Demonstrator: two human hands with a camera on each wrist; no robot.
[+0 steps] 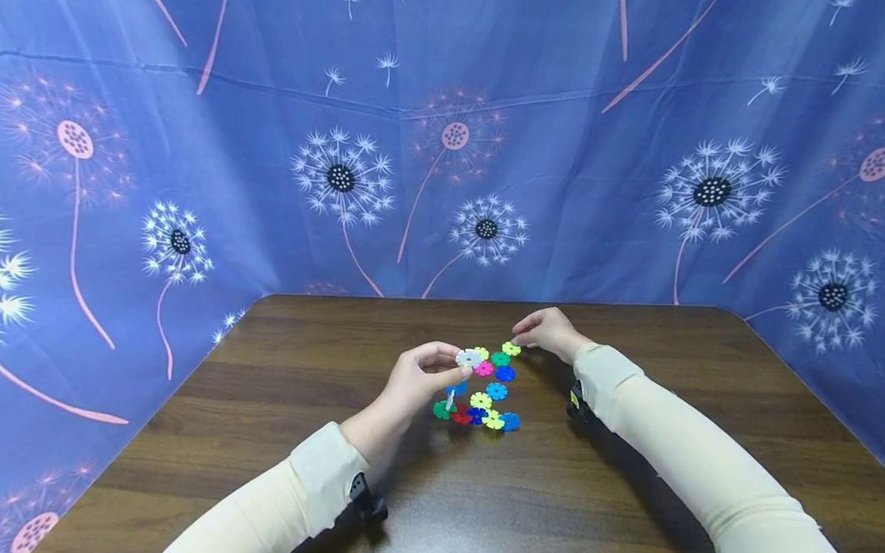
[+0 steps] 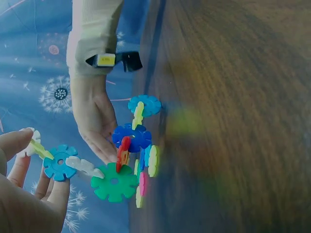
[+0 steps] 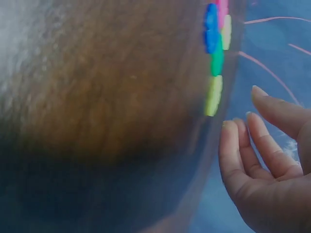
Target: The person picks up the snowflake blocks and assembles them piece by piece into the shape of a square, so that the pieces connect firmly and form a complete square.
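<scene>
Left hand [image 1: 418,380] is up off the desk [image 1: 269,434] a little, with its fingers curled. It pinches a white flower piece [image 1: 468,358] between thumb and fingers. That white piece is at the near-left top of a bunch of plastic flower pieces [image 1: 481,391] all stuck together. The bunch sits in the middle of the brown desk, between the two hands. It has pink, green, blue, yellow and red pieces in it. Some lie flat and some stand on their edge.

From the left wrist view, the fingers [image 2: 19,165] hold the end of a short chain: a white piece, then a light blue piece [image 2: 59,162], then another white one, then a big green piece [image 2: 114,182]. The rest of the bunch touches the desk just past it.

Right hand [image 1: 548,330] is at the far side of the bunch. Its fingers are bent only a little and loose. The fingertips are right at a yellow-green piece [image 1: 511,349] on the far end. From the right wrist view, the fingers [image 3: 243,155] are just beside that yellow-green piece [image 3: 214,94], and I cannot tell if they touch it. They do not wrap around it.

Both arms wear pale cream sleeves [image 1: 674,439]. A blue cloth with dandelions [image 1: 449,143] hangs behind the desk and on both sides.
</scene>
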